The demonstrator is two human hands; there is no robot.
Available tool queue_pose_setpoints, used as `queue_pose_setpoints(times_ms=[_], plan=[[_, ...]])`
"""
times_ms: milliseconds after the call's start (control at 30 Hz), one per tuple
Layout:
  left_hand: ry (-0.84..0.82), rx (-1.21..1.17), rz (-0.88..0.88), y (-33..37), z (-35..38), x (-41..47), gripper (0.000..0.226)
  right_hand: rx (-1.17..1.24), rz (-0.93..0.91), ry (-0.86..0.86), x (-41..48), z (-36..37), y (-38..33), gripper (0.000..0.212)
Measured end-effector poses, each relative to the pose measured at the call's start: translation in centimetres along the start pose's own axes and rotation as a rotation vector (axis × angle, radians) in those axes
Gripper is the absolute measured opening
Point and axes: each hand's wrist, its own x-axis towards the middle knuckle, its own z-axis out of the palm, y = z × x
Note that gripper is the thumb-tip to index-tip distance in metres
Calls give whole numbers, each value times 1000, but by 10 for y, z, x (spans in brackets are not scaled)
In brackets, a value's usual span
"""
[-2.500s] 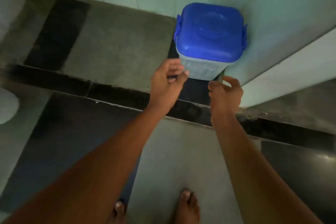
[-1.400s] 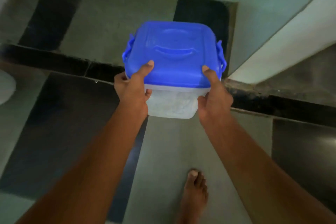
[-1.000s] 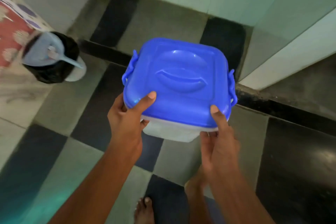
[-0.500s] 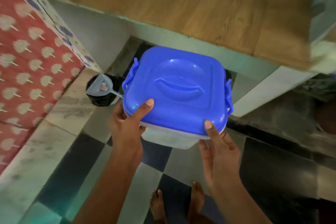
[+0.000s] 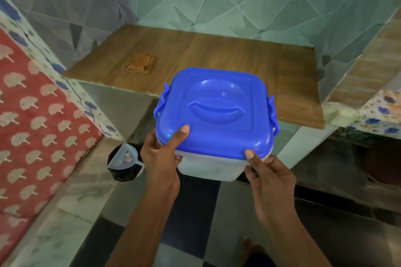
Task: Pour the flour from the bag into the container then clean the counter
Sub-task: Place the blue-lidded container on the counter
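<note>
- Carrying step, head view: both hands hold the container (image 5: 208, 167) in the air, in front of the wooden table (image 5: 217, 56) and about level with its front edge, not yet set down.
- Left hand (image 5: 159, 154) grips the near-left corner, thumb on top of the blue lid (image 5: 217, 112), other fingers (image 5: 180, 159) against the clear wall below it.
- Right hand (image 5: 271, 175) grips the near-right corner, thumb at the lid rim, fingers (image 5: 263, 163) curled against the body.
- Lid is on and the side clips (image 5: 273, 115) look latched; contents cannot be read through the cloudy wall.
- Change: 2.5 s ago the container stood on the floor in a wall corner with the hands just reaching it; it has since been lifted and carried over.
- Versus 0.5 s ago: same grip, but the table top now shows in full with a folded brown cloth (image 5: 142, 64) lying on it, and the container sits higher against it.
- Meaning: fetching is nearly done; setting down, unclipping and pouring are all still to do.
- No flour bag in view.
- Also seen: black bin (image 5: 124, 171) with a grey scoop on the floor (image 5: 191, 212), left of the left hand; red patterned fabric (image 5: 32, 115) far left.
</note>
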Motion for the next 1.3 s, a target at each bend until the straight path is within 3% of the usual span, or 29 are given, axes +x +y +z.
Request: queue_pose_setpoints(times_ms=[533, 667, 833, 967, 1300], plan=[[-65, -74, 12, -3, 216, 145, 51, 23, -98, -42, 233, 26, -120, 12], [-92, -91, -39, -7, 261, 189, 71, -37, -85, -34, 293, 35, -139, 30], [-142, -49, -47, -10, 296, 257, 62, -48, -116, 29, 361, 57, -143, 47], [-145, -12, -68, -9, 310, 304, 72, -119, -129, 90, 399, 77, -136, 59], [-242, 109, -55, 2, 330, 404, 59, -178, -193, 210, 462, 136, -121, 49]])
